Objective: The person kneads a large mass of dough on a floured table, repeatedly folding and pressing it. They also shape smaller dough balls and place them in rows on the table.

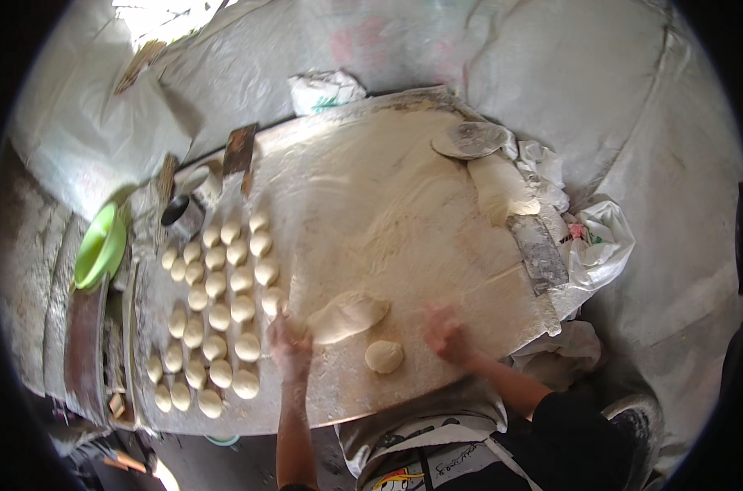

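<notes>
My left hand [290, 347] reaches over the floured board, its fingertips at the near side of a dough ball [273, 301] in the rightmost row; whether it grips the ball cannot be told. Several round dough balls [218, 317] stand in rows on the left of the board. Just right of my left hand lies a long lump of dough [350, 316]. A single flattened dough ball [384, 356] sits nearer the front edge. My right hand [446, 334], blurred, is low over the board to the right of that ball, and its finger state is unclear.
A metal cup [183, 217] and a green plastic basin [101, 247] are at the left. A dark wooden block [240, 149] lies at the back edge. At the right are a round flour-covered lid or plate [471, 140], a larger dough mass [503, 187], a flat scraper-like plate [538, 253] and plastic bags [601, 242].
</notes>
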### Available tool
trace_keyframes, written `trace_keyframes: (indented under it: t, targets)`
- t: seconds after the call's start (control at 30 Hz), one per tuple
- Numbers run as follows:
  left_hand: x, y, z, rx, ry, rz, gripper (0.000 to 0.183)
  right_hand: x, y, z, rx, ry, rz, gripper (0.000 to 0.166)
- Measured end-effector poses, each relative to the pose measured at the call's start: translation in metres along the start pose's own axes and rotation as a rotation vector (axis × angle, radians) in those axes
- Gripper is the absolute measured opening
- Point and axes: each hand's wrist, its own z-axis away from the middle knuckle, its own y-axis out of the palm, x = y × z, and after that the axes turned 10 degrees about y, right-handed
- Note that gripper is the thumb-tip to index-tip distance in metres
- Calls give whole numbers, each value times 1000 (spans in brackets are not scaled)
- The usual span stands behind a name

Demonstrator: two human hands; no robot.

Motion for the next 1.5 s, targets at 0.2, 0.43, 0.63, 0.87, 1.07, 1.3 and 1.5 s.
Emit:
trace_keyframes:
  t: [0.2, 0.43, 0.63, 0.87, 1.07, 1.3, 1.5]
  targets:
    - [50, 3, 24, 31, 75, -297, 63, 52, 37, -1, 165, -366, -78, 38]
    - [49, 8, 14, -49, 187, -220, 43, 54, 52, 5, 323, -337, -123, 30]
    - [53, 11, 13, -49, 145, -402, 31, 41, 28, 1, 210, -156, -93, 18]
    - [52, 12, 14, -92, 225, -407, 28, 10, -12, 9, 68, -31, 47, 37]
    - [22, 20, 11, -62, 323, -325, 31, 8, -9, 12, 147, -14, 163, 47]
    - [-34, 40, 10, 59, 518, -134, 36, 7, -14, 10, 129, -25, 141, 49]
    - [-49, 51, 20, 150, 571, -50, 39, 7, -17, 11, 119, -16, 95, 48]
